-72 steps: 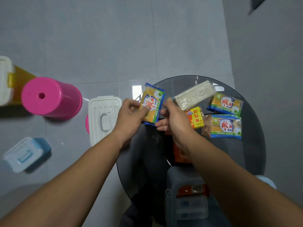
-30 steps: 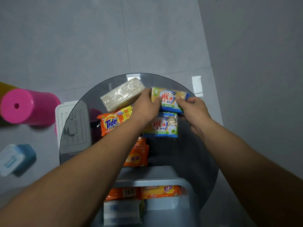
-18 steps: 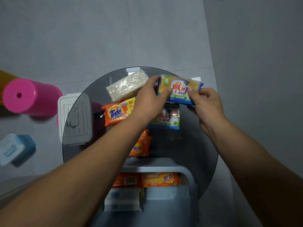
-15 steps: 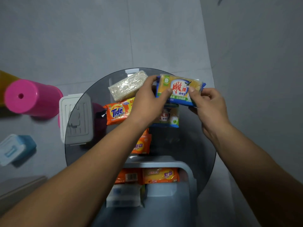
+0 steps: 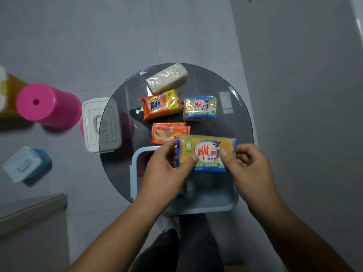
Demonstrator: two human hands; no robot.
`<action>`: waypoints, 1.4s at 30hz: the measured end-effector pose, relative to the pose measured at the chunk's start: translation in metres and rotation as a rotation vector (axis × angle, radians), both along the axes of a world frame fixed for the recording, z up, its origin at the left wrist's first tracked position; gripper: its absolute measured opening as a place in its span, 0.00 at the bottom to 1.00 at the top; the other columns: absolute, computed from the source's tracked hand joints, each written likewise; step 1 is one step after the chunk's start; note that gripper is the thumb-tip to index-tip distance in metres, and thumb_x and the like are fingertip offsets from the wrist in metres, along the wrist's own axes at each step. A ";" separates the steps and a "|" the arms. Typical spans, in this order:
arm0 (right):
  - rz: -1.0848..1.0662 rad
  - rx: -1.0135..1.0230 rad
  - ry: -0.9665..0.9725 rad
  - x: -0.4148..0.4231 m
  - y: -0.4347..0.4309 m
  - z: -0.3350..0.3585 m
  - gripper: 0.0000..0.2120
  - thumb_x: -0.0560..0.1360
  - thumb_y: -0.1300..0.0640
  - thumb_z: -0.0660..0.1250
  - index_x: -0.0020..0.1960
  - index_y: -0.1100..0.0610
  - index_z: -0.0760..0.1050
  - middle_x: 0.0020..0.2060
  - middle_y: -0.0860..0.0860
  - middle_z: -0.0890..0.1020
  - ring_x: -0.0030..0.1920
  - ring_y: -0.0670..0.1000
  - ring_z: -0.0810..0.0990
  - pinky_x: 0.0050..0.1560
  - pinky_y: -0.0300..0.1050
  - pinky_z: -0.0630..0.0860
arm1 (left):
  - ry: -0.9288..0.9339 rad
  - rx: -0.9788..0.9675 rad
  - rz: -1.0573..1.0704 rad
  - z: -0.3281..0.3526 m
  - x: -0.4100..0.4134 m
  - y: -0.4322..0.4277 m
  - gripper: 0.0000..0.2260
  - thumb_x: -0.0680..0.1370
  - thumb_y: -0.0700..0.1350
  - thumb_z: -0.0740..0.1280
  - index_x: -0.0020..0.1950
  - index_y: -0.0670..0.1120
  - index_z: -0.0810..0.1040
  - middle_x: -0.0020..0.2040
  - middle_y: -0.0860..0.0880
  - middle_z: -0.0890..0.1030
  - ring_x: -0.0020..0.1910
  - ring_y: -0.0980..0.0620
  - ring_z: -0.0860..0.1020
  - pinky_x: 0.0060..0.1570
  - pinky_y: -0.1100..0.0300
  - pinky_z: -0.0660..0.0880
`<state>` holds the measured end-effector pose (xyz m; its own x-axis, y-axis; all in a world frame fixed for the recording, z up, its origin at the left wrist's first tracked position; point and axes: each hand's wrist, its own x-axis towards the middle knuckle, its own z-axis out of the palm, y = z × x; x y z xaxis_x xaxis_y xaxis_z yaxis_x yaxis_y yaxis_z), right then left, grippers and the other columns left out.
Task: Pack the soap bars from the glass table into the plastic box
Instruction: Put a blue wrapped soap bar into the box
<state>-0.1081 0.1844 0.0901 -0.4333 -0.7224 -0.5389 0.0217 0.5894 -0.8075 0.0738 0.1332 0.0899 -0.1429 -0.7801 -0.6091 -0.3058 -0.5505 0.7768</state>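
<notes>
I hold a yellow-and-blue wrapped soap bar (image 5: 206,152) flat between both hands, above the pale blue plastic box (image 5: 206,205) at the near edge of the round glass table (image 5: 235,107). My left hand (image 5: 167,173) grips its left end and my right hand (image 5: 249,169) its right end. On the glass lie a clear-wrapped white bar (image 5: 167,78), an orange Tide bar (image 5: 160,105), a smaller blue-and-yellow bar (image 5: 200,107) and an orange bar (image 5: 167,132). My hands hide most of the box's inside.
On the grey floor to the left stand a pink stool (image 5: 47,105), a white lidded box (image 5: 98,124) partly under the glass, and a small blue lidded box (image 5: 25,163). A yellow container (image 5: 7,93) sits at the far left edge.
Both hands lifted the yellow-and-blue bar from the far side of the table and brought it toward me, over the plastic box. The other bars stayed in place.
</notes>
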 end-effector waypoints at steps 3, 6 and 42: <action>0.052 0.118 0.016 0.016 0.030 -0.014 0.11 0.73 0.50 0.73 0.50 0.55 0.77 0.45 0.51 0.87 0.45 0.45 0.87 0.41 0.40 0.83 | -0.024 0.087 -0.018 -0.017 0.014 0.034 0.14 0.75 0.46 0.77 0.59 0.52 0.81 0.48 0.59 0.87 0.47 0.64 0.85 0.45 0.70 0.80; 0.163 0.276 0.117 0.024 0.045 -0.030 0.09 0.77 0.50 0.71 0.48 0.54 0.74 0.47 0.51 0.86 0.47 0.49 0.86 0.47 0.51 0.84 | -0.063 0.204 -0.068 -0.039 0.021 0.050 0.10 0.76 0.46 0.76 0.56 0.49 0.82 0.52 0.54 0.88 0.47 0.61 0.85 0.51 0.61 0.82; 0.713 0.706 0.496 0.041 0.022 -0.100 0.23 0.78 0.52 0.68 0.69 0.60 0.70 0.63 0.59 0.80 0.60 0.59 0.80 0.56 0.49 0.76 | -0.590 0.110 -0.496 -0.129 0.001 0.041 0.26 0.66 0.58 0.80 0.55 0.46 0.74 0.53 0.45 0.84 0.52 0.43 0.81 0.43 0.54 0.74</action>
